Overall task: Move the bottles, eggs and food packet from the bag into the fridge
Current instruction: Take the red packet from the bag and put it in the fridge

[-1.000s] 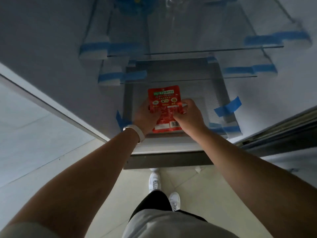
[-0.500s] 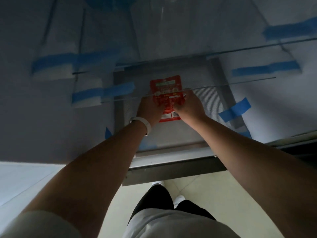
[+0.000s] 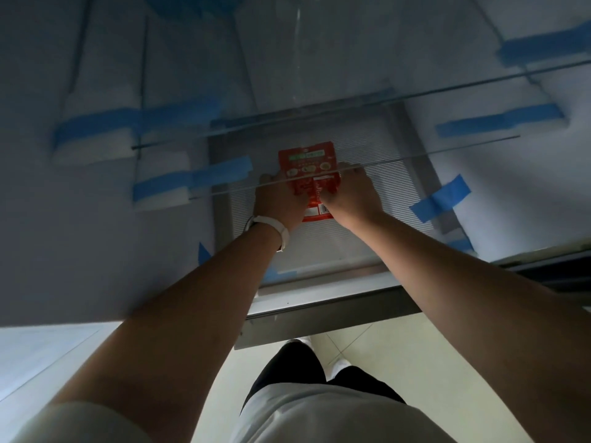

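- I see both hands inside the open fridge (image 3: pixel 319 59), reaching in low, arms stretched forward from the bottom corners of the view.
- Left hand (image 3: pixel 279 203) is clenched on the left edge of the red food packet (image 3: pixel 311 174); fingers curl under it, thumb side on top.
- Right hand (image 3: pixel 351 195) grips the packet's right edge the same way, fingers closed on it.
- The packet sits between the two hands, held roughly flat, label up, barcode end toward me.
- Its far half lies beyond the front edge of the lower glass shelf (image 3: pixel 447 150). I read the label through the glass there, so that half is under that shelf.
- Under the packet is the ribbed grey floor panel (image 3: pixel 319 244) of the compartment. I can't tell whether the packet touches it or hangs just above.
- A second glass shelf (image 3: pixel 479 84) runs higher up, well above the hands.
- Blue tape strips (image 3: pixel 443 198) hold white foam blocks (image 3: pixel 92 148) against both side walls of the fridge, next to the shelf ends.
- White band (image 3: pixel 271 227) on the left wrist, just behind the hand.
- Bottom of the view: white shirt (image 3: pixel 335 417), dark trousers, a white shoe (image 3: pixel 342 367) on the pale tiled floor (image 3: pixel 367 340) in front of the fridge sill.
- Lighting inside is dim; small print on the packet is not readable.
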The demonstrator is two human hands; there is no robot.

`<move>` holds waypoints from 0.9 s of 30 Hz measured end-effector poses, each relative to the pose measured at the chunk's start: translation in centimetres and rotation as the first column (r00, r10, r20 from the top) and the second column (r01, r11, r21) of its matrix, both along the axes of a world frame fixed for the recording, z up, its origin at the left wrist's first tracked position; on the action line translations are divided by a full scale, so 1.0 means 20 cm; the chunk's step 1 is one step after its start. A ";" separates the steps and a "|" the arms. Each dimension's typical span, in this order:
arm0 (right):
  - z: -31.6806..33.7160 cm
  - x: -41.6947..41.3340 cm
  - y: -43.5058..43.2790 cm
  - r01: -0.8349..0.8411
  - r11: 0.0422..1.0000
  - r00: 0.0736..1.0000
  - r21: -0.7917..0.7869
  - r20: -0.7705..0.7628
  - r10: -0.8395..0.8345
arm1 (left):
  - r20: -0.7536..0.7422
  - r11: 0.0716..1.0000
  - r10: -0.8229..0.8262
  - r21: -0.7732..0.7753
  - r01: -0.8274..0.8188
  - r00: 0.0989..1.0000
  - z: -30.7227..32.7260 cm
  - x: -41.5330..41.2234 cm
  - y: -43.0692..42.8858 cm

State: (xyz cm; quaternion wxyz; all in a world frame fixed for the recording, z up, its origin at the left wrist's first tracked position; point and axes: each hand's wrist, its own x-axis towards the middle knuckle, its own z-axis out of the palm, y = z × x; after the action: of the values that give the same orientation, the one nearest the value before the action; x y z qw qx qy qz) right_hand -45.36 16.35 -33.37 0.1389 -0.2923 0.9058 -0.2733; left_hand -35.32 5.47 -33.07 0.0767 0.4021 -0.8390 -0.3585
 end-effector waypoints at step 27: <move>0.76 0.50 0.93 -0.382 0.888 0.813 0.254 -0.364 0.454 | 0.238 0.830 -0.210 -0.469 0.302 0.948 0.79 0.76 0.77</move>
State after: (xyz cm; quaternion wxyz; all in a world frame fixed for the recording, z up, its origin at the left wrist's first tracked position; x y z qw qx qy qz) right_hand -35.29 35.01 -18.07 0.0250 -0.5229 0.8472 -0.0899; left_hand -20.03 20.93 -17.20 0.0546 0.2821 -0.9527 -0.0992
